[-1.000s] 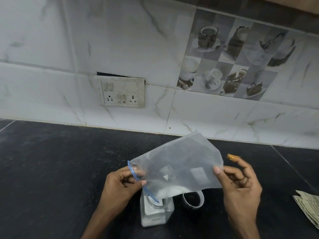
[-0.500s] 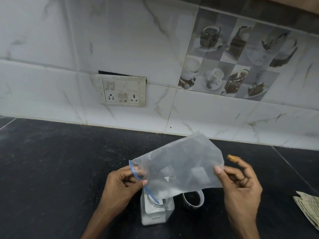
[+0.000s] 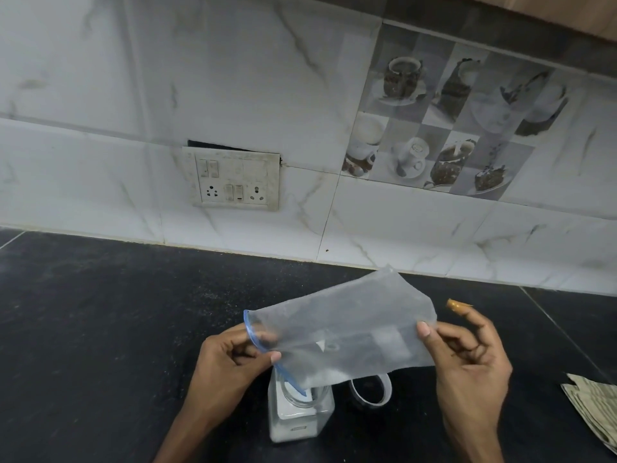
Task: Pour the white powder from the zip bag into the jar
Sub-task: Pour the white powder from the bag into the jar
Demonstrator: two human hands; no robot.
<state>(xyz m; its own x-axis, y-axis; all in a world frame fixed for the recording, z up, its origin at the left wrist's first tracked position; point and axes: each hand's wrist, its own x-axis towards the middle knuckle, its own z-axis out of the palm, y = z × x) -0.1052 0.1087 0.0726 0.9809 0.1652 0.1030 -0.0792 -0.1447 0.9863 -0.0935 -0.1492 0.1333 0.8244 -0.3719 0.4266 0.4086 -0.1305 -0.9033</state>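
A clear zip bag [image 3: 344,325] with a blue zip edge is held tilted over a square clear jar [image 3: 300,412] on the black counter. The bag's open corner dips into the jar's mouth, and a little white powder lies in the bag's low fold. White powder fills the jar's lower part. My left hand [image 3: 230,359] pinches the bag at its zip end. My right hand [image 3: 467,359] pinches the bag's far bottom edge, raised higher than the mouth.
The jar's clear round lid [image 3: 370,392] lies on the black counter [image 3: 100,329] just right of the jar. Folded paper [image 3: 597,409] lies at the right edge. A tiled wall with a socket plate [image 3: 233,177] stands behind the counter.
The bag has flattened and its raised end has dropped a little. Both hands keep their hold in nearly the same places.
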